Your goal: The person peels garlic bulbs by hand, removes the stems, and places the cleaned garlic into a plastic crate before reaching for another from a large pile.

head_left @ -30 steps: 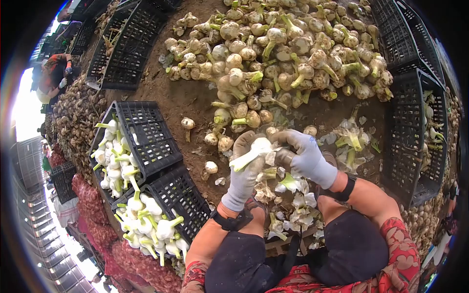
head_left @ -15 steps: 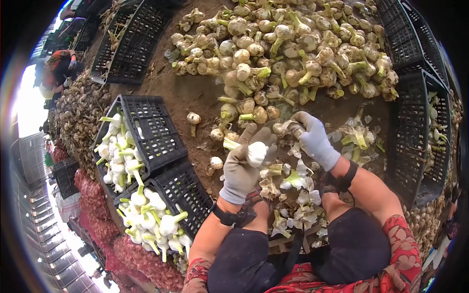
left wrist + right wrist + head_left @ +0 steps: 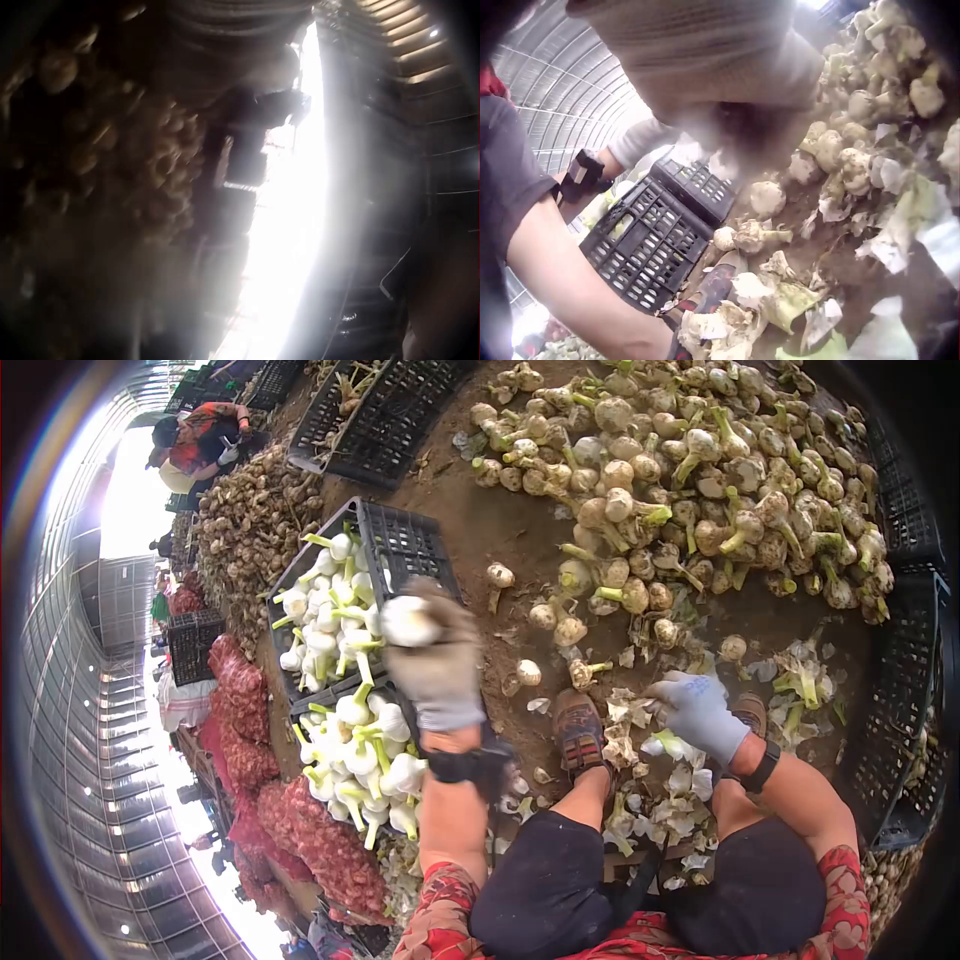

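Note:
In the head view the gloved left hand (image 3: 437, 665), blurred, grips a white peeled garlic bulb (image 3: 408, 621) beside the black crate (image 3: 408, 545) of white bulbs (image 3: 325, 615). The gloved right hand (image 3: 703, 715) hangs over scattered peelings (image 3: 680, 775), fingers loosely bent toward the left, no bulb seen in them. In the right wrist view the right hand (image 3: 705, 60) fills the top, its fingertips in blur and shadow. The left wrist view is dark and blurred, with neither left hand nor bulb distinguishable.
A large heap of unpeeled garlic (image 3: 700, 470) lies ahead on the soil. A second group of white bulbs (image 3: 360, 755) is nearer the body, with red net sacks (image 3: 320, 850) at left. More black crates stand at far left and right (image 3: 900, 710); another person (image 3: 205, 445) is at upper left.
The left hand has carried the white bulb leftward from in front of the body to the crate. The right hand has moved down over the peelings, and the head view has swung left.

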